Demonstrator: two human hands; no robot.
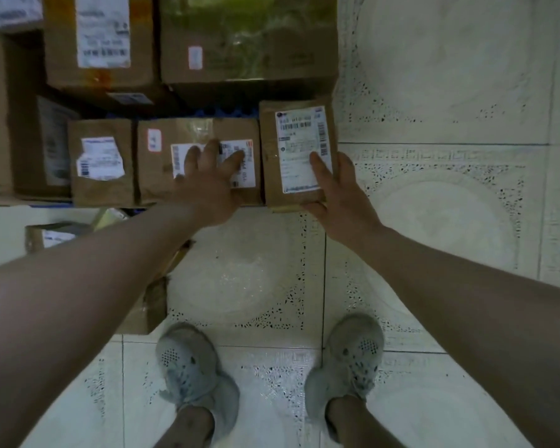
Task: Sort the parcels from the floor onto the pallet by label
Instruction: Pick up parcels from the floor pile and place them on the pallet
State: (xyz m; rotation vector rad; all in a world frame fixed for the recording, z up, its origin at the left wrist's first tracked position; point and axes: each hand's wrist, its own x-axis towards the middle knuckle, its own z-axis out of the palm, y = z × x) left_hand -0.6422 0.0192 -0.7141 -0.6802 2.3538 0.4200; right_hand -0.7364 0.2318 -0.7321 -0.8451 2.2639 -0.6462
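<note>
With the right hand (pixel 337 192) gripping the small brown cardboard parcel (pixel 296 153) at the row's end and the open left hand (pixel 207 176) flat on its brown neighbour (pixel 198 160), slide it flush, label up.

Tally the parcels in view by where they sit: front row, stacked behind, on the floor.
Front row, labels up: 3, small box, middle box under the left hand, right box gripped by the right hand
Stacked behind or at left: at least 4; top-left blurred
On the floor at left: 2, partly hidden
Total: at least 9
</note>
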